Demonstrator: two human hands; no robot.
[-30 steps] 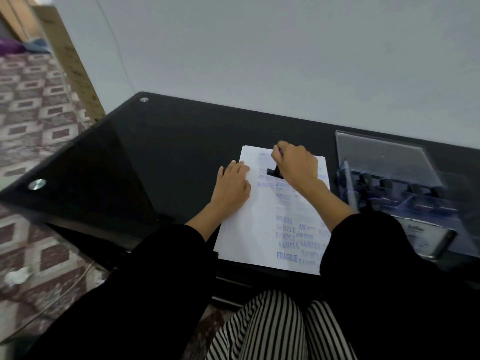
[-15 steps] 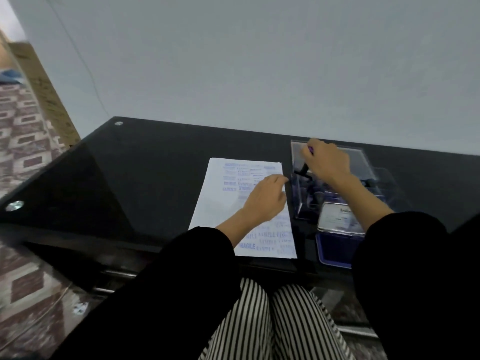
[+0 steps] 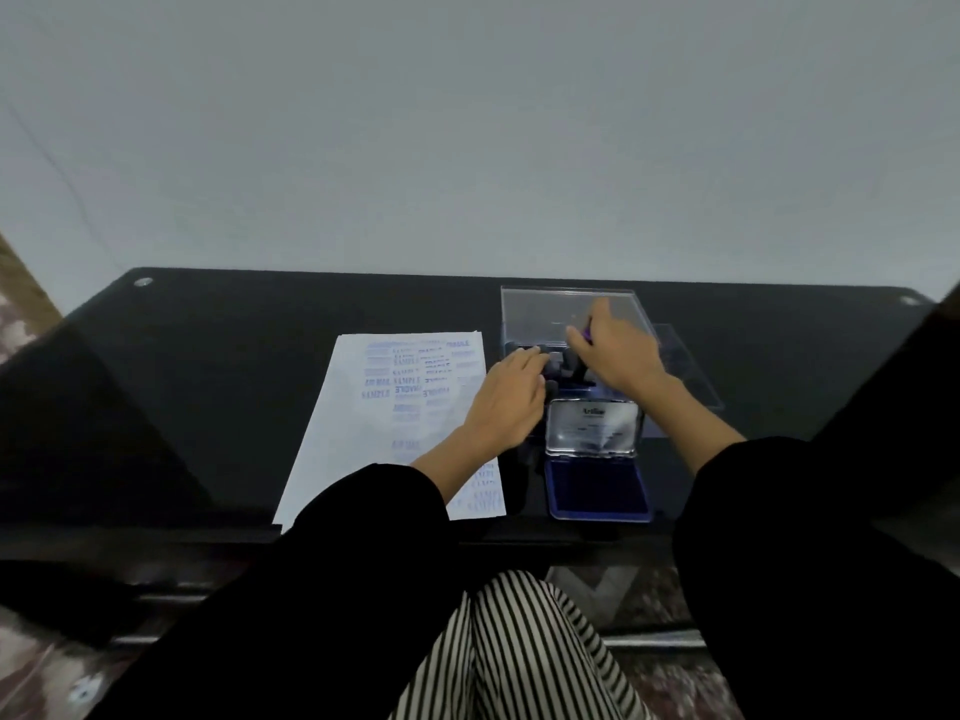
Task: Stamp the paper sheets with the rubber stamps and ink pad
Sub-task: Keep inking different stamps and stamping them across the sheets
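Paper sheet, covered in blue stamped words such as SAMPLE and FRAGILE, lies on the black glass worktop near its front edge, a little left of the middle. Just to the right of the sheet sits the ink pad, its lid standing open and the dark blue pad showing, close to the front edge. Behind the ink pad, toward the back edge, is a clear plastic stamp case with its transparent lid raised against the wall side, holding a row of dark-handled rubber stamps.

Both hands are at this case. The left hand reaches across the right edge of the sheet, palm down, with its fingers stretched to the left end of the stamp row; whether it grips anything cannot be told. The right hand is over the middle of the case, its fingers curled around a dark stamp handle among the row, with a bit of purple showing at the fingertips. Both arms wear black sleeves. Striped trousers show below the front edge of the worktop, and a plain pale wall rises behind the back edge.
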